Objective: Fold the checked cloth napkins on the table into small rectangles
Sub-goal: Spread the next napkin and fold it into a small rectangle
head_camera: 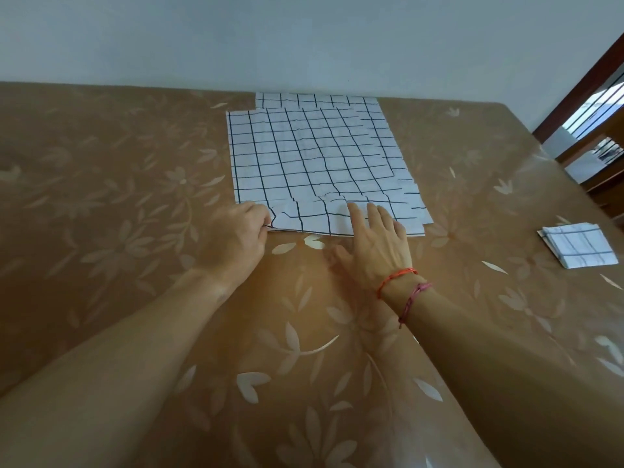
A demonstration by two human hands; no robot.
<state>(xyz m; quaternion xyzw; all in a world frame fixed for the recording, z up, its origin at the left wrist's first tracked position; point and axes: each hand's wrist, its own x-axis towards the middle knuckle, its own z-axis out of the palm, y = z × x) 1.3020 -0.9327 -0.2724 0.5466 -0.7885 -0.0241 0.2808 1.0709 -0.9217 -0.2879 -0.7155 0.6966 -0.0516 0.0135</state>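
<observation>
stack of checked napkins (317, 157) flat mid-worktop (118, 197) | left hand (233, 238) pinches near corner | right hand (374, 244) flat, pressing front edge | tip: peel only top layer, keep edges square | folded napkin (579, 244) at right

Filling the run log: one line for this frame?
left hand pinches top napkin near-left corner | right hand flat on its near edge | folded napkin at table right | fold not begun

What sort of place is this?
Probably a home dining area: a table with a floral brown cover against a plain wall, and what looks like a wooden chair at right.
</observation>
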